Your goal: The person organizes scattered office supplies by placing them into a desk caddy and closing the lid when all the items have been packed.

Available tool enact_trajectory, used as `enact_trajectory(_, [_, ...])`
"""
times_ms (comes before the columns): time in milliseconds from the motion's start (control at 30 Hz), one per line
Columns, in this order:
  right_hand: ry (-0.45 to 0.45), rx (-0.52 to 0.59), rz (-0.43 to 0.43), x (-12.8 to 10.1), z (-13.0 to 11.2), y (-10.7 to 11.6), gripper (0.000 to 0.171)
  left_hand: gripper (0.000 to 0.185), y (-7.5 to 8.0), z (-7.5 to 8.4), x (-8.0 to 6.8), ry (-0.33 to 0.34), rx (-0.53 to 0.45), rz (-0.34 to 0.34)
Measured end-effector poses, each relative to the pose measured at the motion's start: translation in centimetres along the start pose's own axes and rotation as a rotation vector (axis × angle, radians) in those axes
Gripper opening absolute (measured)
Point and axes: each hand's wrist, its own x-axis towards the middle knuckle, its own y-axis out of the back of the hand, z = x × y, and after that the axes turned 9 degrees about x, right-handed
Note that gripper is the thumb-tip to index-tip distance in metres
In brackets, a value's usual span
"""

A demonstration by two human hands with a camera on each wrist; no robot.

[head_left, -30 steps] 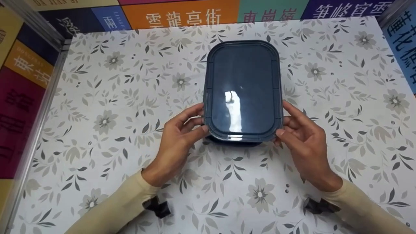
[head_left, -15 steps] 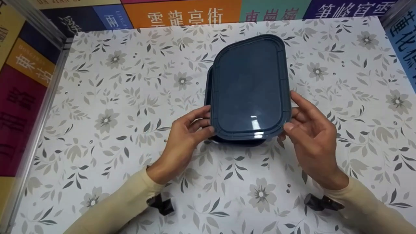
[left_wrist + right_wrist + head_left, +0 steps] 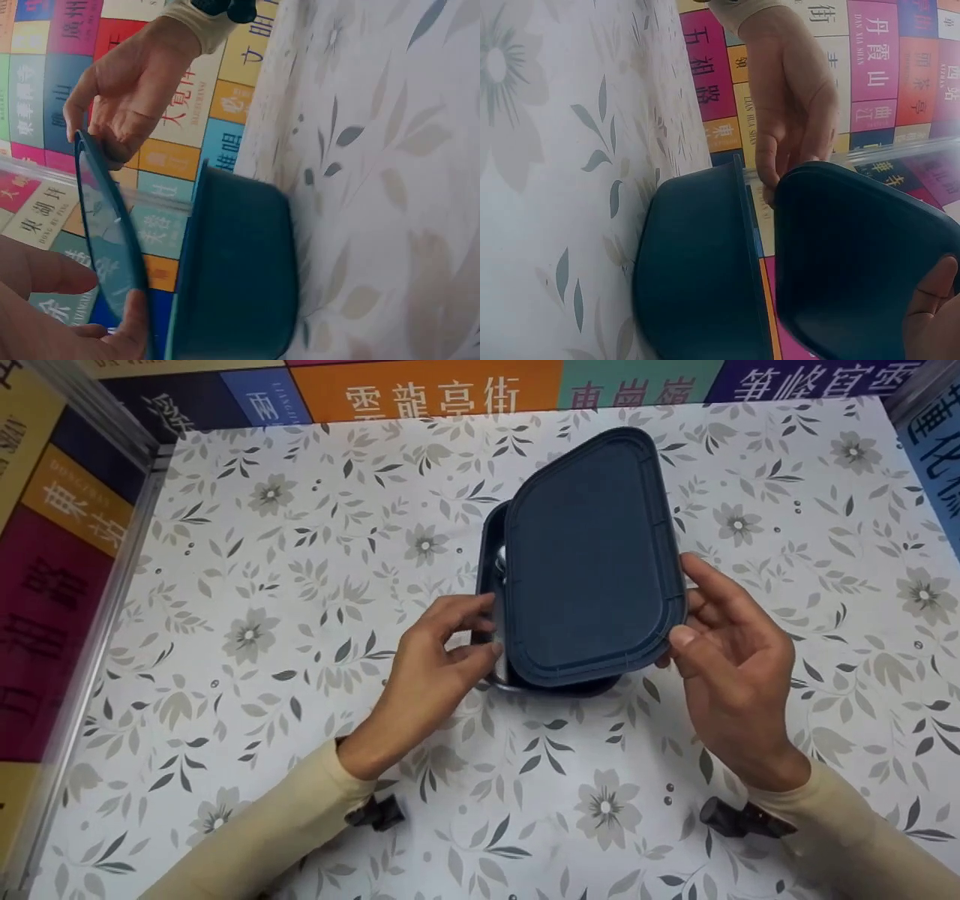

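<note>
A dark blue lid (image 3: pixel 592 562) is tilted above a matching deep rectangular box (image 3: pixel 487 536), its right side raised. My right hand (image 3: pixel 739 675) pinches the lid's right edge near the front corner, thumb on top. My left hand (image 3: pixel 442 652) is at the box's left side with loosely bent fingers, close to the lid's lower edge; whether they touch it is unclear. Through the gap on the left, something shiny and silvery (image 3: pixel 501 561) shows inside the box; the lid hides the rest. In the left wrist view, the box (image 3: pixel 240 270) stands upright on the table.
The box stands on a table covered with a white floral cloth (image 3: pixel 300 720). Colourful panels (image 3: pixel 427 390) with printed characters border the back and left side. Small black devices (image 3: pixel 375 814) are strapped at both wrists.
The lid, flat on the box at first, has tilted up on its right side and shifted right with my right hand. A gap has opened at the left; my left fingers have come off the lid's side.
</note>
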Motion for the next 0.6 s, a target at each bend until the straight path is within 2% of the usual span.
enact_trajectory(100, [0.005,-0.013,0.008,0.0,0.0,0.1,0.057,0.05,0.2,0.6,0.4,-0.058,0.095,-0.013])
enact_trajectory(333, [0.028,-0.055,0.008,0.0,0.3,0.1,0.057,0.05,-0.2,1.8,1.4,-0.15,0.406,-0.062])
enact_trajectory(433, [0.045,-0.089,0.005,-0.1,0.4,0.1,0.057,0.052,-0.5,2.1,1.8,-0.159,0.467,-0.073])
enact_trajectory(600, [0.065,-0.136,-0.005,-0.2,0.6,0.0,0.058,0.056,-0.9,2.6,2.7,-0.158,0.496,-0.074])
